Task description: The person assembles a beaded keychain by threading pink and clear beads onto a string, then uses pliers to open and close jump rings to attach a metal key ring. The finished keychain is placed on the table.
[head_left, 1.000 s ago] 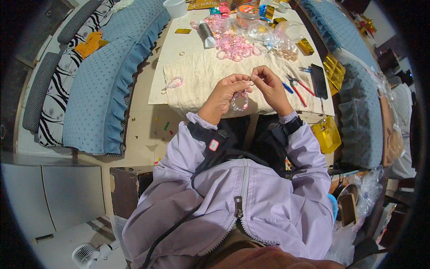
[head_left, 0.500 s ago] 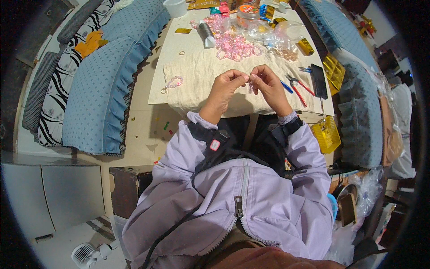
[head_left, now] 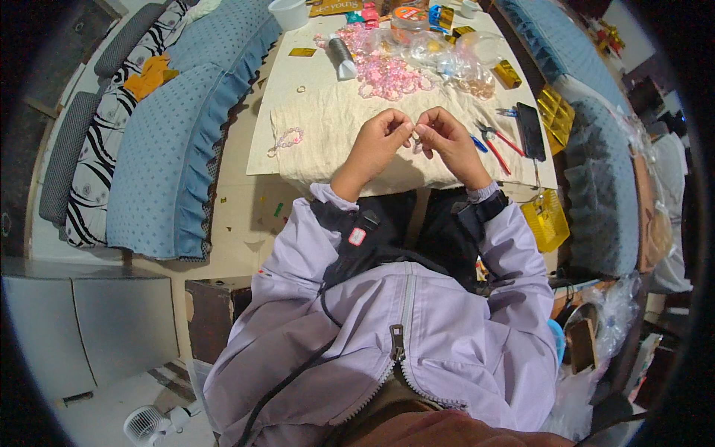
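Over the front of a beige cloth (head_left: 320, 123), my left hand (head_left: 378, 145) and my right hand (head_left: 453, 145) meet, thumbs and index fingers pinched together. Between the fingertips is a small strand of pale beads (head_left: 417, 141), mostly hidden by the fingers. A pink beaded bracelet (head_left: 289, 139) lies on the cloth to the left of my hands. Beyond them is a heap of pink beaded strings (head_left: 391, 78), with a spool of grey thread (head_left: 342, 56) at its left. Red-handled pliers (head_left: 500, 149) and a blue-handled tool (head_left: 478, 144) lie to the right of my right hand.
A black phone (head_left: 529, 130) lies near the table's right edge. Clear plastic bags (head_left: 462, 59), a round tub (head_left: 410, 21) and a white bucket (head_left: 289, 13) stand farther back. A yellow basket (head_left: 547, 221) is below the right edge. Blue-covered sofas (head_left: 167, 149) flank the table.
Both hands remain pinched together at nearly the same spot. The fingers have shifted slightly, and a bit more of the pale beads shows between them.
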`<state>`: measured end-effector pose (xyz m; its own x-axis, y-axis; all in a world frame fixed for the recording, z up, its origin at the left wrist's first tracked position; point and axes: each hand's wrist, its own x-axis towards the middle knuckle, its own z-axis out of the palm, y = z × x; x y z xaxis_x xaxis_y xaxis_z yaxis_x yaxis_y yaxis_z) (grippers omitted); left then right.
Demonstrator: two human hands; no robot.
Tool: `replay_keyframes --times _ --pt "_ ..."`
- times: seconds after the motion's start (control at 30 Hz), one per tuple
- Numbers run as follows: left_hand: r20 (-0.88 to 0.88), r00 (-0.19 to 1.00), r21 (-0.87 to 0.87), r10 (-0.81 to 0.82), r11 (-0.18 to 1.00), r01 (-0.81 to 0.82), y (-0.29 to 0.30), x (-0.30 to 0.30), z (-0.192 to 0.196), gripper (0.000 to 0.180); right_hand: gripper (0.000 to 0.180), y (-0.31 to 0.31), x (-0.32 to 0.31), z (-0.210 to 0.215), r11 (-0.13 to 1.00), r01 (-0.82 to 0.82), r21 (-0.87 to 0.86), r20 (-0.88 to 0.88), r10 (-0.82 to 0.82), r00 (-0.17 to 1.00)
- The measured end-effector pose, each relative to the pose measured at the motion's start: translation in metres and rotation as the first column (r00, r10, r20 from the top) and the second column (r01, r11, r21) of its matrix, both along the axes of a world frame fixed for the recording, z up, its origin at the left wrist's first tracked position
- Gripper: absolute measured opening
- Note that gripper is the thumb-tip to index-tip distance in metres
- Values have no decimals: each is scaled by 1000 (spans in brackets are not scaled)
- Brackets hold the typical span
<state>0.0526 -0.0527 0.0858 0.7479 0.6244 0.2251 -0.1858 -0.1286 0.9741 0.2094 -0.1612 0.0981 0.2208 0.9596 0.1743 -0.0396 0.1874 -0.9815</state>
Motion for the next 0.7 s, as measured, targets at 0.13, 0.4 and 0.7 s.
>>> replay_keyframes --times 0.13,0.4,0.7 --pt "-10 998 12 -61 998 61 -1 4 -2 17 15 0 1 -1 1000 -12 1 -34 12 999" --pt "-46 978 534 203 833 -148 -8 6 -3 18 13 -5 0 5 997 62 35 239 -69 968" --pt "-195 959 584 206 810 -55 0 8 -10 23 16 -11 0 11 968 85 237 677 -227 700"
